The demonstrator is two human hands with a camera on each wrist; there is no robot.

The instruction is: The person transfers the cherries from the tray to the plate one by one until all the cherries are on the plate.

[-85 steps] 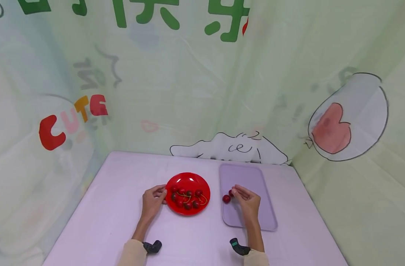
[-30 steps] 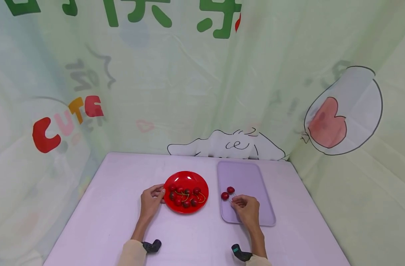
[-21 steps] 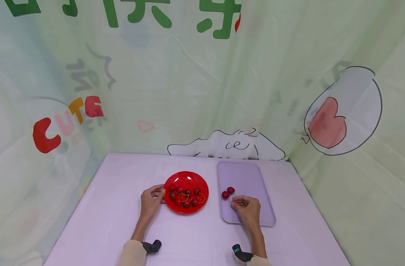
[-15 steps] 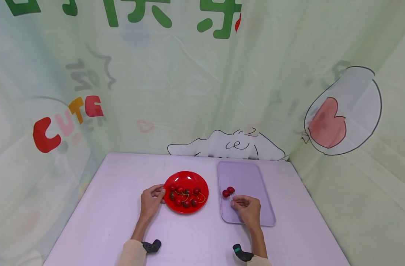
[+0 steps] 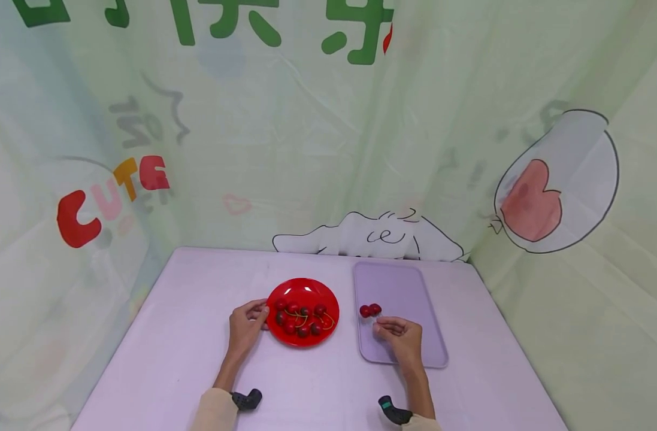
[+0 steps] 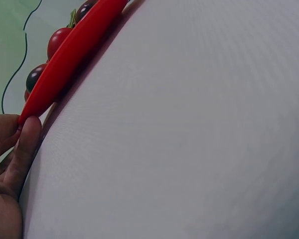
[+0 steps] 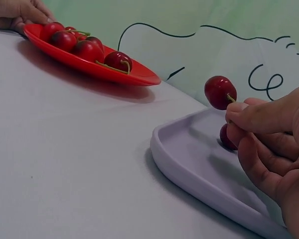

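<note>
My left hand (image 5: 245,326) pinches the left rim of a red plate (image 5: 301,288) between thumb and fingers. Several dark red cherries (image 5: 303,331) with green stems lie on the plate. Over the lilac tray (image 5: 390,278), my right hand (image 5: 406,338) pinches the thin stem of one cherry (image 7: 220,92), which stands raised above the tray in the right wrist view. A second cherry (image 7: 227,137) sits lower, on the tray, partly hidden behind the fingers. From above, the two look side by side; whether the second one's stem is also held, I cannot tell.
Both the plate and the tray rest on a pale lilac table (image 5: 215,269), with a strip of tabletop between them. A light green printed curtain (image 5: 306,149) closes off the back and sides. Each wrist wears a black camera mount (image 5: 394,411).
My right hand has drawn back from the cherries toward the near side, pinching a stem. Lately the left cherry has risen alongside the other. The left hand keeps its grip on the plate.
</note>
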